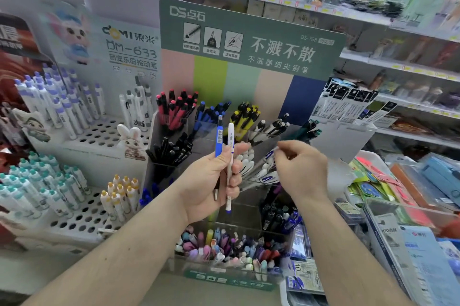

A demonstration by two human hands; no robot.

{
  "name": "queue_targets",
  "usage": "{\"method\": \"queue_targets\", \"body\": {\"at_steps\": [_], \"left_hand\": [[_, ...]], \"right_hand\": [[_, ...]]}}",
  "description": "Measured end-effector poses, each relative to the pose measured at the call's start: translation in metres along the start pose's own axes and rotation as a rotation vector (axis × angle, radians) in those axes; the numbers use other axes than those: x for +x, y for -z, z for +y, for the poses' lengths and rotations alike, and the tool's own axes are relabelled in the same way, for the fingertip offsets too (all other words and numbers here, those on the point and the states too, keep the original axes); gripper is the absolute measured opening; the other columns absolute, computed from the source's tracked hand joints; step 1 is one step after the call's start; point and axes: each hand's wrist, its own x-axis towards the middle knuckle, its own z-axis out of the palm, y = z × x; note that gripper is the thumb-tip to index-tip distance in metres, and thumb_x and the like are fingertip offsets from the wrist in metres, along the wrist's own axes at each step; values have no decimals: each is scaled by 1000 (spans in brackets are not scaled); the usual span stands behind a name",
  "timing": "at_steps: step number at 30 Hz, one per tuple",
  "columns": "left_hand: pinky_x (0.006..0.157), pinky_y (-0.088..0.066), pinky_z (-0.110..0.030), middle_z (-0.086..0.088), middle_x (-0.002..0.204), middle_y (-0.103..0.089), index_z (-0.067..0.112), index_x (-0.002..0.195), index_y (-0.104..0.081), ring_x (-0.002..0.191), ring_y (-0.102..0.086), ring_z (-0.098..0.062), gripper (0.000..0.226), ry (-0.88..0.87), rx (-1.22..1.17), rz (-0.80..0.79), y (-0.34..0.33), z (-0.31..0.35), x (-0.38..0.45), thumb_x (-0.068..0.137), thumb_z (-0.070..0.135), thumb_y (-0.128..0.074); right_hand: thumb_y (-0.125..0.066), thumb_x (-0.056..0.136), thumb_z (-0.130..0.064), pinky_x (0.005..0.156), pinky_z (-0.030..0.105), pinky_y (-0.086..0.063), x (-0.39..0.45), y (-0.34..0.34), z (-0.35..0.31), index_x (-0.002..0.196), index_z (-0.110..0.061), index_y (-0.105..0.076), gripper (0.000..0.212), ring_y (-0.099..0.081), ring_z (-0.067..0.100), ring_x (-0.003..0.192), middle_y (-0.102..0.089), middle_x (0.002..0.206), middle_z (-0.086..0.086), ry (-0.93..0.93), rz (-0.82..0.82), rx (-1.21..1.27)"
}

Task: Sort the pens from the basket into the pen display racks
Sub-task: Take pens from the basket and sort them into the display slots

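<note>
Two forearms fill the near edge of my view. My left hand (211, 178) grips two pens upright: a blue pen (219, 136) and a white pen (230, 164), side by side, in front of the clear pen rack (258, 136). My right hand (302, 169) hovers just beside them with curled fingers over the white-capped pens in the rack; I cannot tell whether it pinches one. Open room between the hands is narrow. A white hole rack (94, 136) stands left.

Pens (225, 156) before display rack (251, 62)
</note>
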Motion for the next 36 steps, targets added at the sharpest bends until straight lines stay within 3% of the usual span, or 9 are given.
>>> {"method": "queue_targets", "body": {"at_steps": [4,8,12,15,18,21,24,28,36], "left_hand": [[51,-32,-22,2,69,-50,13,128,-60,57,-40,-11,45,11,-6,1,2,-1,-4,87,31,-50],[50,-34,-21,2,69,-51,12,128,-59,57,-42,-11,46,20,3,0,1,1,-6,86,30,-51],[48,-30,-20,3,68,-50,9,128,-58,54,-40,-10,47,38,37,-8,0,1,-8,87,31,-51],[49,-29,-21,2,67,-51,10,124,-61,55,-41,-10,36,37,112,15,-1,-1,-6,95,28,-49],[49,-30,-22,-1,69,-53,18,99,-70,56,-42,-11,22,36,220,5,-4,-3,-6,92,30,-54],[44,-35,-19,-3,72,-60,16,102,-68,55,-48,-12,24,68,239,-20,-7,-4,-8,93,32,-52],[42,-38,-17,-4,78,-68,13,124,-59,54,-54,-12,31,93,229,5,-4,-2,-7,102,28,-43],[39,-36,-16,-6,81,-71,13,123,-61,50,-56,-10,39,56,156,22,-2,-1,-6,91,30,-51],[37,-24,-15,-2,77,-70,11,115,-62,46,-50,-6,37,-29,4,-24,-9,-3,-1,84,29,-52]], "right_hand": [[-59,88,-17,88,27,-45,7,-7,-3,105,-22,-79,26,-58,17,105,-72,109,-2,-20,-159,-169],[-58,87,-17,86,29,-47,14,-2,-11,101,-22,-79,26,-58,20,107,-70,111,0,-32,-213,-254],[-67,88,-16,80,25,-51,3,5,-29,94,-26,-77,16,-65,7,87,-71,88,-14,-68,-145,112],[-75,86,-18,72,24,-54,-6,8,-46,94,-21,-73,9,-71,10,76,-74,85,0,-132,-228,437],[-75,86,-14,67,29,-56,-13,6,-49,99,-16,-69,14,-71,13,65,-71,76,7,-76,-294,474],[-73,86,-7,64,36,-57,-13,5,-43,88,-19,-72,12,-67,17,62,-71,70,1,-34,-204,427],[-69,86,1,54,26,-52,-6,15,-38,85,-16,-70,17,-60,10,53,-68,71,5,-187,-23,594],[-63,89,3,45,18,-46,2,27,-21,90,-12,-65,16,-60,11,47,-67,77,11,-384,157,786],[-63,92,-3,42,19,-44,-3,26,-2,91,-10,-63,8,-59,12,48,-65,69,7,-598,114,928]]}}
